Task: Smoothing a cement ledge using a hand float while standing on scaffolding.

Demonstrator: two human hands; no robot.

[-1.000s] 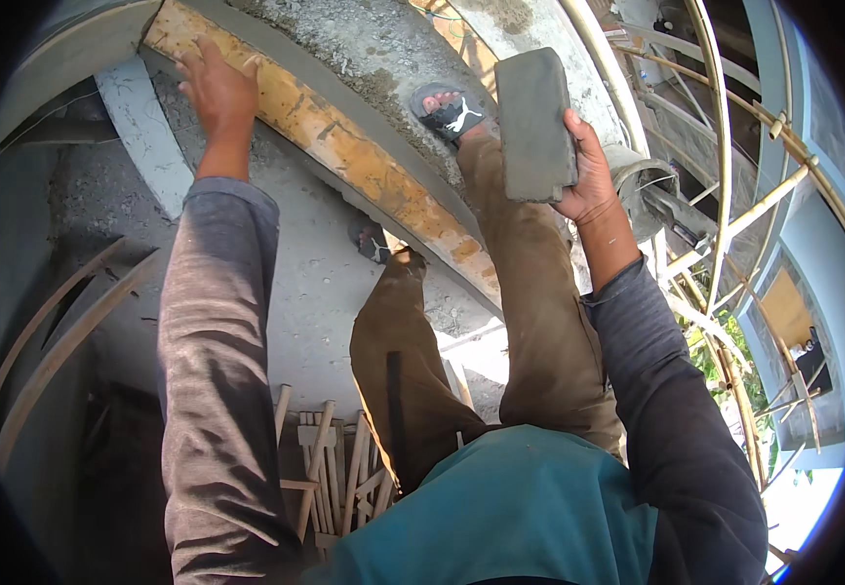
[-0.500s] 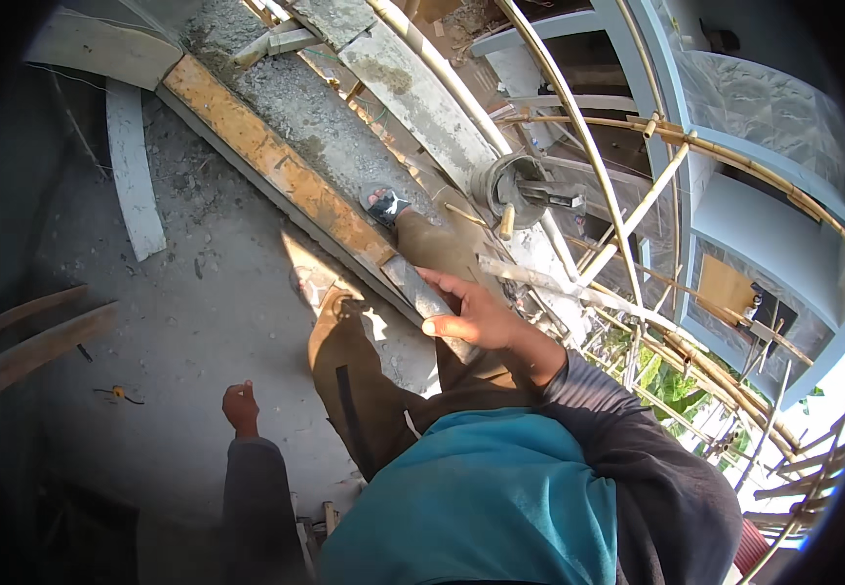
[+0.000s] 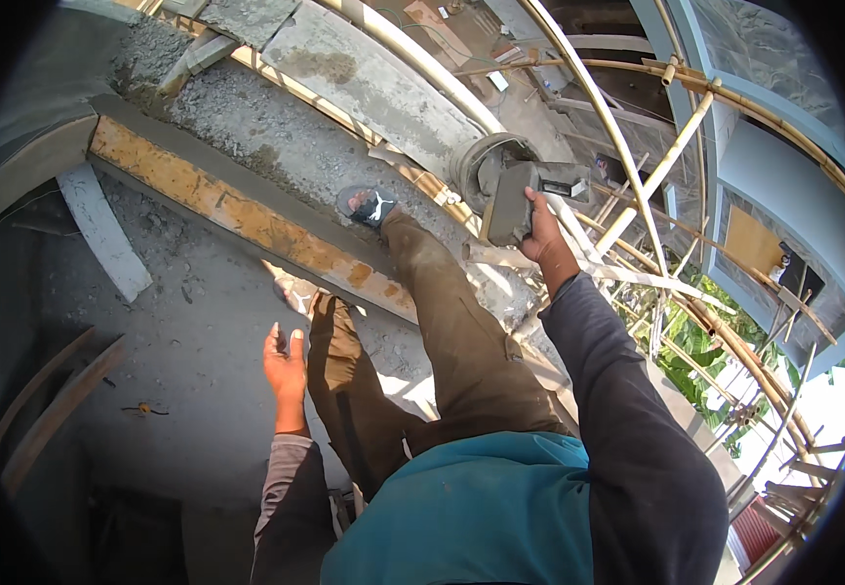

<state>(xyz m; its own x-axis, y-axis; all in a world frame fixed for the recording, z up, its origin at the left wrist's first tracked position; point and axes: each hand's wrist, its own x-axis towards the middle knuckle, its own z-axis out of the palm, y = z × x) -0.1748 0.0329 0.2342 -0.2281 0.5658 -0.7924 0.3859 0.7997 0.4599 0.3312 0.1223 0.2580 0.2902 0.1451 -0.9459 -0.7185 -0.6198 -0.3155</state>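
Note:
My right hand [image 3: 543,237] grips a grey concrete block [image 3: 510,204] by its lower edge, held out in front of me over the wall top, close to a grey bucket [image 3: 476,166]. My left hand [image 3: 285,364] hangs free beside my left knee, fingers apart, holding nothing. My right foot in a black sandal [image 3: 368,206] stands on the mortar-covered wall top [image 3: 276,136]; my left foot is lower, on the concrete floor. A yellowish wooden form board [image 3: 237,216] runs along the wall's edge between the two feet.
Bamboo scaffold poles [image 3: 656,175] cross at the right, with a drop to greenery and a blue building wall beyond. A white plank [image 3: 102,232] lies on the concrete floor [image 3: 188,390] at left. Curved wooden strips [image 3: 52,409] lie at lower left.
My right hand has swung the block from close to my knee outward and up toward the bucket. My left arm, earlier raised to the form board, has dropped to my side.

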